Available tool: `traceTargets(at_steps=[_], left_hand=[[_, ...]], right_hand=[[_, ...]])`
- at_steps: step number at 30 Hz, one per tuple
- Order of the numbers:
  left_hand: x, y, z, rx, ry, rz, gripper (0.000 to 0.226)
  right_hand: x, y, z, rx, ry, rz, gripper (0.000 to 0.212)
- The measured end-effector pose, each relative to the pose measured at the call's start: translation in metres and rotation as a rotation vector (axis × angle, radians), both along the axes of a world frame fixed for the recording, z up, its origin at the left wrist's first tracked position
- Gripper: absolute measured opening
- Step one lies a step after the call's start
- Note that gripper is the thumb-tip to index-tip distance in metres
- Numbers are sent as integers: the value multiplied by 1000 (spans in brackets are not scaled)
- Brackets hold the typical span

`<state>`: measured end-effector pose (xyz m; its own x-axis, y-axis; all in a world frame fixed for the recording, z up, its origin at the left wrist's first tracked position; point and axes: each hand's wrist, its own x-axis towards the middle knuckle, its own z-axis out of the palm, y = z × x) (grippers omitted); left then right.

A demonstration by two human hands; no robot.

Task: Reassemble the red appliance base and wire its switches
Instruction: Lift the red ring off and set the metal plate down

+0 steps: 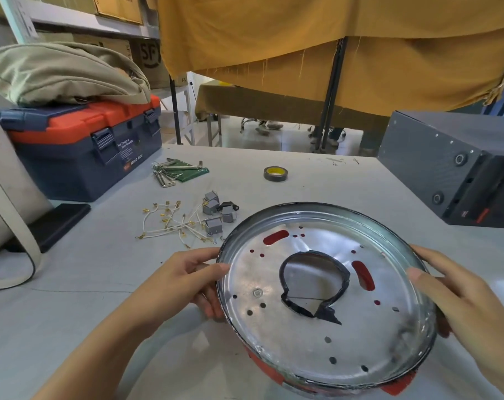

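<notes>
Gripping red base rim, left hand, right hand

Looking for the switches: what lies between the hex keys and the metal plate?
In the head view, white wires and grey switches lie between the hex keys and the metal plate.

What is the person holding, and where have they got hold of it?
Both hands, left hand and right hand, hold the round metal pan by opposite edges of its rim.

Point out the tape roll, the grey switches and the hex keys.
tape roll (276, 173), head view, on its outer band.
grey switches (214, 225), head view, nearest switch's body.
hex keys (166, 176), head view, on the bundled keys.
</notes>
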<state>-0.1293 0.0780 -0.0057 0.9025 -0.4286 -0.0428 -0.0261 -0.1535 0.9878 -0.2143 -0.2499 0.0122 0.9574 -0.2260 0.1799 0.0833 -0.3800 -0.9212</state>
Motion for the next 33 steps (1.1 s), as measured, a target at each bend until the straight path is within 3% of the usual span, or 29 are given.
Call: traceTargets(at_steps=[3, 7, 13, 17, 27, 33], left_hand=[[1, -2, -2, 3, -9, 9, 18], [0, -5, -3, 8, -6, 20, 17], [0, -7, -3, -14, 5, 46, 17], [-1, -8, -4, -32, 11, 73, 30], [-2, -13, -4, -72, 18, 95, 38], [-3, -14, -6, -69, 8, 86, 27]], right_hand=[[2, 1, -2, -16, -8, -9, 36], [4, -3, -6, -25, -10, -27, 27], [6, -13, -16, -87, -2, -32, 39], [9, -16, -20, -122, -9, -17, 43], [13, -24, -30, -100, 5, -44, 45], [8, -23, -31, -70, 2, -73, 43]])
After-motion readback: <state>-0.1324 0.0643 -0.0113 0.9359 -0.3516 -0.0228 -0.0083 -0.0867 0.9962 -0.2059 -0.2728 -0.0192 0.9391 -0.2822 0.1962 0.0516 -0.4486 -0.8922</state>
